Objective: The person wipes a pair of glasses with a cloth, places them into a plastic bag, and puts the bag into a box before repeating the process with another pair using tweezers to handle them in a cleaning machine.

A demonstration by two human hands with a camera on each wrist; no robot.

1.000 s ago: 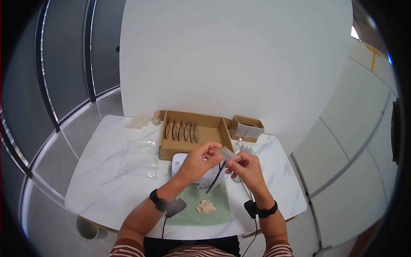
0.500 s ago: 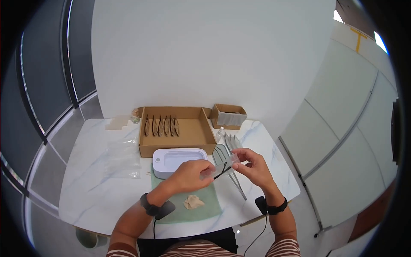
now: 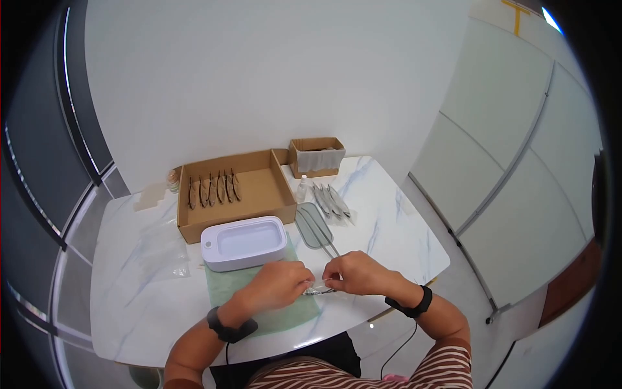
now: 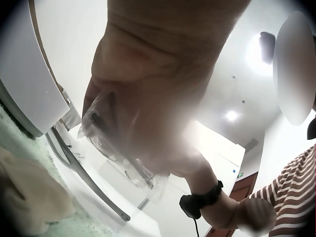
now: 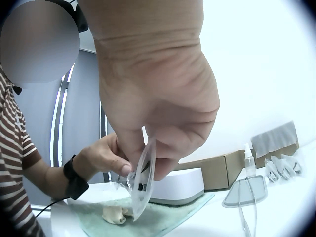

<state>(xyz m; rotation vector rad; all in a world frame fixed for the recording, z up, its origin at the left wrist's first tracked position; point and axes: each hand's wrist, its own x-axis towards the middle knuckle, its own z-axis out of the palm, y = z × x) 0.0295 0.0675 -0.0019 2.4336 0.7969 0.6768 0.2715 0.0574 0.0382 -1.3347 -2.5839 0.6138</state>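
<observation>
While close, left hand (image 3: 278, 285) opposite right hand (image 3: 357, 273)

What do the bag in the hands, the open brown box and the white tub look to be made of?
Bag: apparently thin, glossy clear plastic film; it creases and shows the dark item inside.
Box: probably matte cardboard, judging by its brown folded walls.
Tub: likely smooth moulded plastic, given its rounded corners and even colour.

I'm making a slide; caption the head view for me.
Left hand and right hand hold a clear plastic bag near a white oblong basin.
</observation>
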